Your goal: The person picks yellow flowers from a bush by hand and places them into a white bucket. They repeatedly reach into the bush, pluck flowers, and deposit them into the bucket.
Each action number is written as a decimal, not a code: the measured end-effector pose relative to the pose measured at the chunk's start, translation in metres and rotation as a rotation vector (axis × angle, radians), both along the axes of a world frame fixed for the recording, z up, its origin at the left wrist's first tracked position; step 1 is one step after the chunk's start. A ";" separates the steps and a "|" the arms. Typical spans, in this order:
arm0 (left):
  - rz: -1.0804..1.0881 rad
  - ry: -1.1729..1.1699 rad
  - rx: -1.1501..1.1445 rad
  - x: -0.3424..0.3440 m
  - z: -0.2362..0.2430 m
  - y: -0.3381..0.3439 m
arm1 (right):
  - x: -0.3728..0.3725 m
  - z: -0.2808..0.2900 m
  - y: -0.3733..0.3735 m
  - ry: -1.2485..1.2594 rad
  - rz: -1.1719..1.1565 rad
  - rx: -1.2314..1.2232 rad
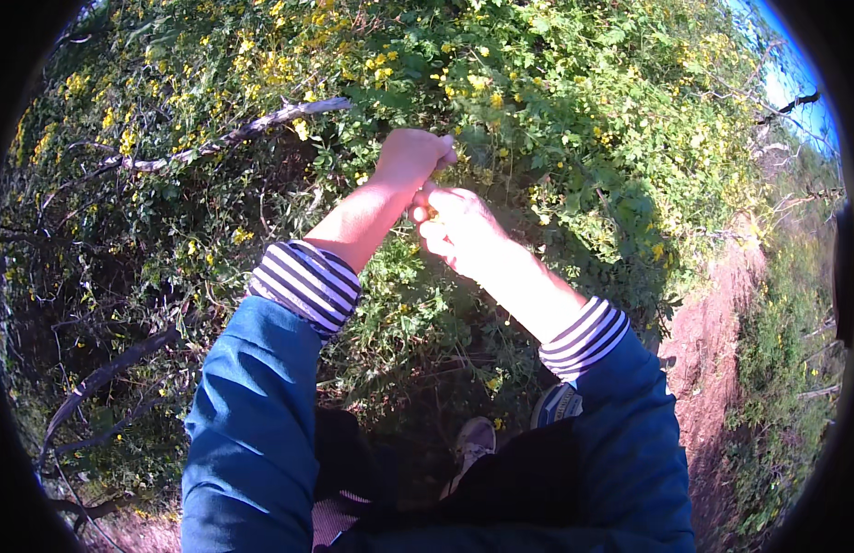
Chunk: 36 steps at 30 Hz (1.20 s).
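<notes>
My left hand (413,155) is raised into a green bush with small yellow flowers (556,101), its fingers closed around a thin stem or sprig. My right hand (456,226) sits just below and to the right of it, touching it, fingers pinched on a small yellow flower near the thumb. Both forearms wear blue sleeves with striped cuffs pushed up.
A grey dead branch (233,136) runs through the bush at the upper left. Dark bare branches (105,373) lie at the lower left. A reddish dirt path (713,332) runs along the right. My shoes (473,442) stand below in shade.
</notes>
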<state>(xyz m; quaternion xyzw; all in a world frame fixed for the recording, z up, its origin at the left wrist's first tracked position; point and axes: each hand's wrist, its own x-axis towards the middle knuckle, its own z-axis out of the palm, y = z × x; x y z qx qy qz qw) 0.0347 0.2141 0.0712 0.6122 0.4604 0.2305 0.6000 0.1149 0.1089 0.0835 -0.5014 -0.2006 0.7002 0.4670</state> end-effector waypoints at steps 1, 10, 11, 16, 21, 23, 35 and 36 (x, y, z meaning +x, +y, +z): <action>0.121 -0.038 -0.032 -0.001 0.002 0.003 | -0.005 0.006 -0.002 0.054 0.052 -0.033; 0.443 -0.151 0.102 -0.045 -0.008 0.043 | 0.081 0.010 0.033 0.069 -0.036 0.246; 0.486 -0.091 0.168 -0.049 -0.015 0.047 | 0.086 0.002 0.036 0.047 -0.021 0.219; 0.234 0.051 0.012 -0.057 -0.047 0.054 | 0.088 -0.030 0.042 -0.247 -0.019 0.105; -0.034 0.343 0.474 -0.045 -0.065 0.040 | 0.063 -0.054 0.051 -0.799 0.322 0.122; -0.124 0.393 0.503 -0.040 -0.070 0.037 | 0.048 -0.063 0.056 -0.768 0.345 0.233; -0.340 -0.129 -0.008 -0.044 -0.071 0.025 | 0.053 -0.060 0.062 -0.463 0.181 0.279; -0.375 -0.055 0.029 -0.042 -0.071 0.023 | 0.055 -0.058 0.061 -0.451 0.180 0.284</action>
